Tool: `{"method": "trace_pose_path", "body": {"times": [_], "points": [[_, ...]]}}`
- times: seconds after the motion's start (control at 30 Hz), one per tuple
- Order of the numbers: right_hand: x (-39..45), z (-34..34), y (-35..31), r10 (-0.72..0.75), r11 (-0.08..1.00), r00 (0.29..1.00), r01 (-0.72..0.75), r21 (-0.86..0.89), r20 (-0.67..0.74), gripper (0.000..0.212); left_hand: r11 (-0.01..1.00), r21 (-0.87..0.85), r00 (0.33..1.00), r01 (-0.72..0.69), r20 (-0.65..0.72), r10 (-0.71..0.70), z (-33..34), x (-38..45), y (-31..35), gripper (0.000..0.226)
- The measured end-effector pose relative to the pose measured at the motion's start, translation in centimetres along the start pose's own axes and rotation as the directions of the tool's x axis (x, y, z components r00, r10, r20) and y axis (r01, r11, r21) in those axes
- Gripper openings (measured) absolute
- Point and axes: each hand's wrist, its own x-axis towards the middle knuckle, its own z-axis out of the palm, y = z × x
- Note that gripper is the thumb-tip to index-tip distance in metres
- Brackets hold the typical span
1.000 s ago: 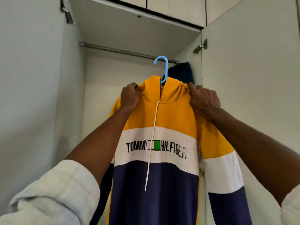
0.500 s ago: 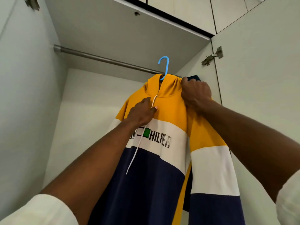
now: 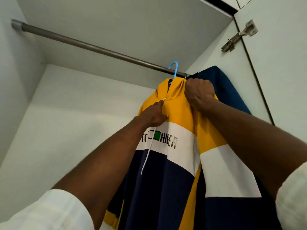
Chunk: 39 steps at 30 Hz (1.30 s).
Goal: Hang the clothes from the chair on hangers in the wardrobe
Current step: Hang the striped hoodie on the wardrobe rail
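A yellow, white and navy hoodie point(image 3: 179, 113) hangs on a light blue hanger point(image 3: 174, 68) whose hook rises in front of the wardrobe's metal rail point(image 3: 93, 47). Whether the hook sits over the rail I cannot tell. My right hand point(image 3: 199, 93) grips the bunched yellow fabric at the hoodie's right shoulder, just under the rail. My left hand point(image 3: 153, 116) presses on the hoodie's chest, its fingers curled round the white drawstring point(image 3: 147, 156) near the collar.
A dark blue garment point(image 3: 227, 90) hangs at the rail's right end, behind the hoodie. The open right door carries a metal hinge point(image 3: 239, 36). To the left the rail is bare, with the white back wall point(image 3: 74, 122) behind it.
The hoodie and hanger have gone up and in toward the rail. My left hand left the hoodie's left shoulder and came down onto the chest by the drawstring. My view tilted upward.
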Motion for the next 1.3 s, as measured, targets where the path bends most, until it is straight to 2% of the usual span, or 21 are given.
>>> {"method": "trace_pose_path", "body": {"times": [0.3,0.63,0.77,0.83,0.9,0.97,1.03,1.1,1.17,1.23,1.3], "points": [[3.9,5.7,0.5,0.018,0.994,1.000,-0.016,-0.107,0.010,0.031,0.999,-0.043,1.000,0.009,0.015,-0.008,6.2,5.0,-2.2,0.075],[4.5,6.7,-1.0,-0.037,0.993,0.999,0.041,-0.109,0.032,0.030,0.998,-0.046,0.999,-0.031,0.008,0.031,8.3,6.6,-3.0,0.074],[3.7,6.4,-0.5,0.010,0.997,1.000,-0.011,-0.073,-0.010,0.030,0.998,-0.055,1.000,-0.018,-0.011,0.018,8.0,6.2,-2.8,0.071],[3.3,5.9,-0.3,0.076,0.997,0.996,-0.076,0.004,-0.042,0.026,0.997,-0.066,0.999,-0.030,-0.031,0.028,8.1,5.7,-2.7,0.069],[2.5,5.2,-0.1,0.187,0.968,0.981,-0.176,0.177,-0.049,0.023,0.997,-0.072,0.999,-0.029,-0.036,0.027,8.1,5.0,-2.5,0.068],[1.2,4.2,-0.2,0.320,0.878,0.948,-0.295,0.377,-0.003,0.039,0.997,-0.072,0.999,-0.014,-0.041,0.011,8.0,3.7,-2.1,0.069],[-0.4,3.4,-0.4,0.422,0.743,0.903,-0.394,0.541,0.079,0.057,0.998,-0.064,0.998,-0.011,-0.068,0.006,7.6,2.2,-1.7,0.068],[-2.8,2.6,-0.9,0.454,0.679,0.885,-0.421,0.601,0.106,0.065,0.999,-0.045,0.996,-0.020,-0.090,0.016,7.1,0.1,-1.3,0.064],[-5.7,2.1,-1.4,0.413,0.768,0.909,-0.379,0.515,0.053,0.075,0.999,-0.025,0.994,-0.025,-0.108,0.022,6.9,-2.1,-1.0,0.058],[-9.0,1.5,-2.2,0.319,0.872,0.948,-0.302,0.385,0.021,0.083,1.000,-0.019,0.993,-0.017,-0.114,0.015,6.6,-4.7,-0.6,0.051],[-12.7,0.7,-3.1,0.201,0.925,0.979,-0.196,0.324,0.020,0.084,1.000,-0.014,0.994,-0.007,-0.106,0.005,6.4,-8.0,0.0,0.047]]}}
